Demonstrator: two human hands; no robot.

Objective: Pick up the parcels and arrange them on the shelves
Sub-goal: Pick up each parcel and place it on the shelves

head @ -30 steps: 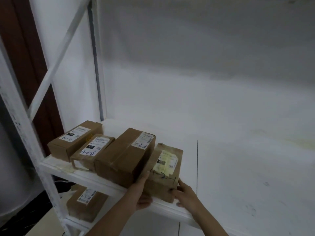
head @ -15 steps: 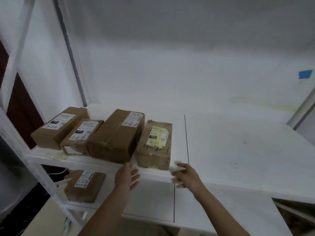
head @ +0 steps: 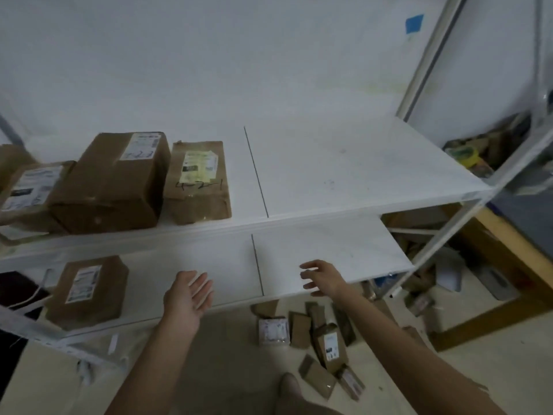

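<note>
Floor, nearest: loose heap of small brown floor parcels [head: 317,339], some flat, some tilted, just right of centre. None is held.

Left hand [head: 187,295]: palm up, fingers straight and slightly apart, holding nothing. It is in front of the near edge of the lower shelf [head: 329,256].

Right hand [head: 321,278]: fingers loosely spread, holding nothing. It is at the same near edge, right of the shelf's seam. The hands are well apart and touch no parcel.

Lower shelf, left end: one labelled parcel [head: 89,289], lying flat.

Upper shelf [head: 344,163], left part: row of parcels side by side.
- Rightmost: a flat parcel [head: 197,181] with a pale label and handwritten "4-2-1".
- Just beside it on the left: a taller box [head: 113,181].
- Left again: a smaller parcel [head: 30,190] with a white label.
- Last: an edge parcel [head: 12,157], cut off by the frame.

Far: white wall, with a blue tape patch [head: 414,23] at upper right.
</note>
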